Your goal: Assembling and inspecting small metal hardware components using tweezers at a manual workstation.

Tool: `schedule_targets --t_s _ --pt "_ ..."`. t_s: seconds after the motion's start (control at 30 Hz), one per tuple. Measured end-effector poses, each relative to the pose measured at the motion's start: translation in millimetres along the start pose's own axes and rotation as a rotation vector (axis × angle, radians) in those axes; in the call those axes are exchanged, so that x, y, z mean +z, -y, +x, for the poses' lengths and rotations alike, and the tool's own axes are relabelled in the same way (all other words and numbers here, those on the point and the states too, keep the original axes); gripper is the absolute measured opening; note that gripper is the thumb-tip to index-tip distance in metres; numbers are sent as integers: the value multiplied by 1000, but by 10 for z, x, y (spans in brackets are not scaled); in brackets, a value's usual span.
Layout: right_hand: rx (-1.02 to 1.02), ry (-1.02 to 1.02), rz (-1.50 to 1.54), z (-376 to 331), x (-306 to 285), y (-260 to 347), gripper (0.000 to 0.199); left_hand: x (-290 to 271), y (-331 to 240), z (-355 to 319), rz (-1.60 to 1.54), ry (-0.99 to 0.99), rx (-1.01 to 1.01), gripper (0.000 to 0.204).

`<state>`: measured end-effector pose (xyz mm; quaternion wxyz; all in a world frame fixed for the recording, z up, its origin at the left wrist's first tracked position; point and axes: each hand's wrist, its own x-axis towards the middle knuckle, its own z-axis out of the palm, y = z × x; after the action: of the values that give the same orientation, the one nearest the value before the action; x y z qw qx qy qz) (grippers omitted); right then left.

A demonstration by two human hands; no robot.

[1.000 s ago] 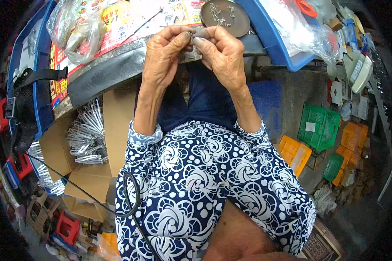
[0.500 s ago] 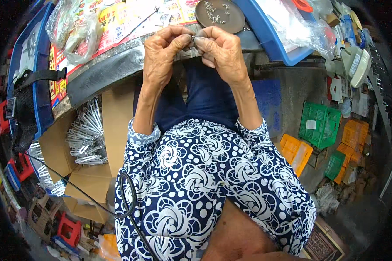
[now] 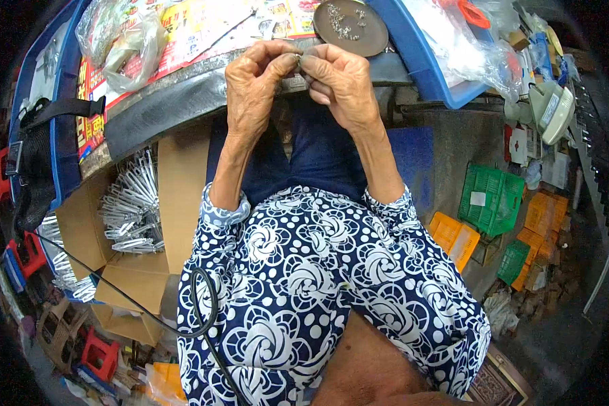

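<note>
My left hand (image 3: 254,84) and my right hand (image 3: 338,81) are raised together at the edge of the work table (image 3: 162,108). Between the fingertips of both hands sits a small metal part (image 3: 298,61), pinched from either side; its shape is too small to make out. Just beyond the hands lies a round dark dish (image 3: 350,27) with several small metal pieces in it. My forearms come up from blue-and-white patterned sleeves.
A cardboard box (image 3: 125,223) of shiny metal pieces stands at the lower left. A clear plastic bag (image 3: 125,40) lies on the table's printed paper. A blue bin (image 3: 426,61) is at upper right. Green and orange crates (image 3: 494,203) sit on the floor at right.
Both hands have shifted a little while working the small part between the fingertips; the hold stays the same.
</note>
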<state>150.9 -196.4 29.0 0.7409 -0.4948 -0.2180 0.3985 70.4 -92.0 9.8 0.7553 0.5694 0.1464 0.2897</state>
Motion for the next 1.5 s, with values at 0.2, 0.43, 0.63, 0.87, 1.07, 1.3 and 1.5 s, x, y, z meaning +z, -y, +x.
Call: schedule_targets --t_s 0.2,0.43,0.63,0.87,1.07,1.3,1.5 --pt "-17 -71 -8 58 15 27 11 43 -20 45 134 -60 44 9" --pt "71 -61 95 88 20 21 11 61 17 29 312 -127 260 7" --pt "129 -47 41 47 -2 93 12 95 -22 -3 351 -61 210 9" --pt "198 60 214 42 -19 -23 9 22 -47 -109 167 -60 48 7" --pt "236 93 341 131 -22 17 5 68 -121 -37 218 -132 82 6" --pt "192 73 329 196 53 57 6 115 -188 -7 66 -169 19 7" --pt "140 -37 227 163 143 118 4 140 -245 -1 32 -160 -6 10"
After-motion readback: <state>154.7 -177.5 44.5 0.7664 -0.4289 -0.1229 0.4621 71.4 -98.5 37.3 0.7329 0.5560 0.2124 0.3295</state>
